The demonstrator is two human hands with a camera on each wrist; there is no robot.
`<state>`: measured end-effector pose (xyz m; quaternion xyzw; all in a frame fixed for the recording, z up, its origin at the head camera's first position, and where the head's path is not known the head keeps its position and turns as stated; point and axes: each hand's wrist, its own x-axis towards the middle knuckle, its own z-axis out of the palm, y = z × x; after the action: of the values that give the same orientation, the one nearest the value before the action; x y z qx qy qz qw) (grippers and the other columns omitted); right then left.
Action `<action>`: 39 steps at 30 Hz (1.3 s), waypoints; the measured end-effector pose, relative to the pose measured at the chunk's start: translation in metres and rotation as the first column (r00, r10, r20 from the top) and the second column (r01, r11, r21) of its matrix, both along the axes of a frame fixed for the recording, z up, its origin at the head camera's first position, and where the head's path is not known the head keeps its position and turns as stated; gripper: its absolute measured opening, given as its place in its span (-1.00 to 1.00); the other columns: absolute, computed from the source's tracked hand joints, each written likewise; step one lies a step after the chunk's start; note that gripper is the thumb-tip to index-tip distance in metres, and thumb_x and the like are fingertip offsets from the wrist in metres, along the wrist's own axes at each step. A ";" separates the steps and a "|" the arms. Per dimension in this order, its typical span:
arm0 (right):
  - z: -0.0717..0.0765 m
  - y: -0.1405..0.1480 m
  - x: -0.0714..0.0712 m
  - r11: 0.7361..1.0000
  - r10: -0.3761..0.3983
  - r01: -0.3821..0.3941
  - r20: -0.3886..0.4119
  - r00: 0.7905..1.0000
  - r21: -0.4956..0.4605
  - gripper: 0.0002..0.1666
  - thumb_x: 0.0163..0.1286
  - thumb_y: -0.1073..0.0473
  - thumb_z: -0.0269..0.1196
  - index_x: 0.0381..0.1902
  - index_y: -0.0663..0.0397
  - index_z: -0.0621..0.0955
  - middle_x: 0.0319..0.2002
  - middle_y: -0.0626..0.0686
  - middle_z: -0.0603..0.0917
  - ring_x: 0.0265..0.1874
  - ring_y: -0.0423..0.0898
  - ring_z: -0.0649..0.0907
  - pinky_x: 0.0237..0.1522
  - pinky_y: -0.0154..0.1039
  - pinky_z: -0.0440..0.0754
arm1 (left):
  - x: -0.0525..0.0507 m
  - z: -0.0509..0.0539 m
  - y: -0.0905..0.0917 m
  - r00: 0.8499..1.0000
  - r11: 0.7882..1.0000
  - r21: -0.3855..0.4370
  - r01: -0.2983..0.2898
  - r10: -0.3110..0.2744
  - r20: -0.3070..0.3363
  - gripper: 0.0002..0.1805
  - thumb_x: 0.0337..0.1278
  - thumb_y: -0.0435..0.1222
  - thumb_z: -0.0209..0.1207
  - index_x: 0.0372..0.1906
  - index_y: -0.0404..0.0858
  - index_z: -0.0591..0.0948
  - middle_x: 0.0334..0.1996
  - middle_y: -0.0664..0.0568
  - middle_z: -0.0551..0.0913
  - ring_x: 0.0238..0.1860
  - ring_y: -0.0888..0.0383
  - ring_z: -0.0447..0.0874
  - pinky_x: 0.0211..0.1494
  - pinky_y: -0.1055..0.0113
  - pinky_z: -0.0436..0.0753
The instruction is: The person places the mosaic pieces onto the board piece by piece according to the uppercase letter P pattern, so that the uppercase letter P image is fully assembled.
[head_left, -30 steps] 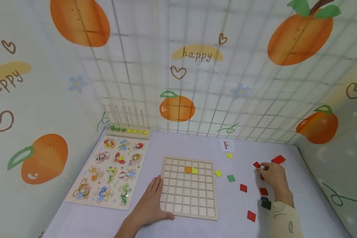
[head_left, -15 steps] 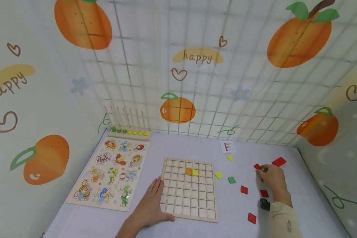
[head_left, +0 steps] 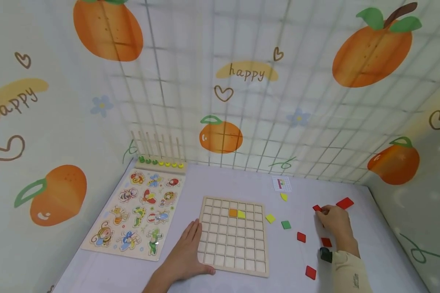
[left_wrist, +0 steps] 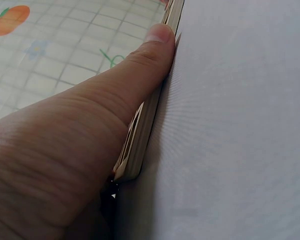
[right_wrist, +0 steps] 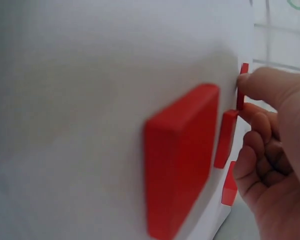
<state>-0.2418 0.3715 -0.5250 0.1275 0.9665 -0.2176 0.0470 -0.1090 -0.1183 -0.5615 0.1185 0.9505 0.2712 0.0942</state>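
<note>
While the right hand (head_left: 336,224) pinches a red tile (head_left: 317,208) between curled fingers on the desk (head_left: 238,181), right of the grid board (head_left: 232,230) the straight-fingered left hand (head_left: 183,253) touches, hasty movement could jostle the neighbouring tile (right_wrist: 226,139).

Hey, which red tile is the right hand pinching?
The red tile poking out to the left of the right hand in the head view; only it sits between the fingertips, unlike the other red pieces.
</note>
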 end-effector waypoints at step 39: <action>0.022 -0.112 0.004 0.926 0.370 -0.379 -0.216 0.904 0.002 -0.70 0.32 0.09 0.38 -0.08 0.16 0.74 -0.27 0.06 0.62 -0.25 -0.01 0.58 -0.20 -0.14 0.63 | 0.004 0.004 0.000 1.000 1.000 0.010 0.003 -0.003 -0.019 0.64 -0.46 0.52 0.40 0.64 -0.36 -0.07 0.67 -0.23 -0.14 0.67 -0.21 -0.20 0.62 -0.12 0.19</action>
<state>-0.2373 0.2599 -0.5030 -0.0853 0.9679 -0.2361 -0.0131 -0.1053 -0.1182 -0.5573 0.1231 0.9498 0.2747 0.0849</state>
